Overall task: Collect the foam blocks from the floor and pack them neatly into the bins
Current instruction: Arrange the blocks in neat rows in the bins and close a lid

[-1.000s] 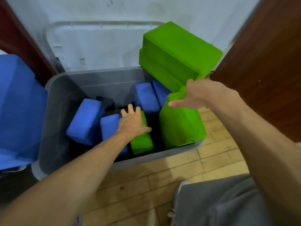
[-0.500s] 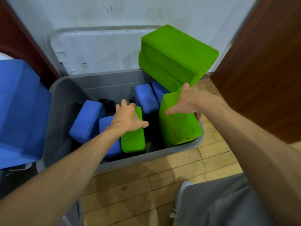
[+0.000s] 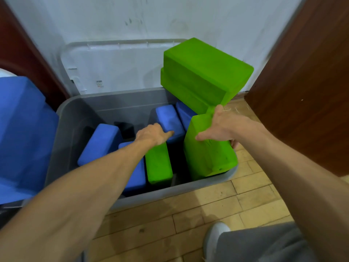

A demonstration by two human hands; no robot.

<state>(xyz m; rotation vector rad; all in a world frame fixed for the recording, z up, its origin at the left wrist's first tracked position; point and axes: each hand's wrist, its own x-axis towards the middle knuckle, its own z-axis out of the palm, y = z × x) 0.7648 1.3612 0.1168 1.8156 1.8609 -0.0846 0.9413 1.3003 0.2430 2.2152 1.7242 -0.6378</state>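
Left hand (image 3: 153,134) curls over the top end of the narrow green block (image 3: 159,164), which stands between blue blocks (image 3: 102,142) in the grey bin (image 3: 113,106). Right hand (image 3: 223,127) grips the big green block (image 3: 207,157) propped upright at the bin's right end, thumb across its near face.

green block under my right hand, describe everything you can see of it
A bright green block, foam by its matte look, with rounded edges and dark scuffs. It stands on end, tilted, in the right corner of the grey bin. The right hand grips its top, thumb across the front face. Stacked green blocks sit behind.
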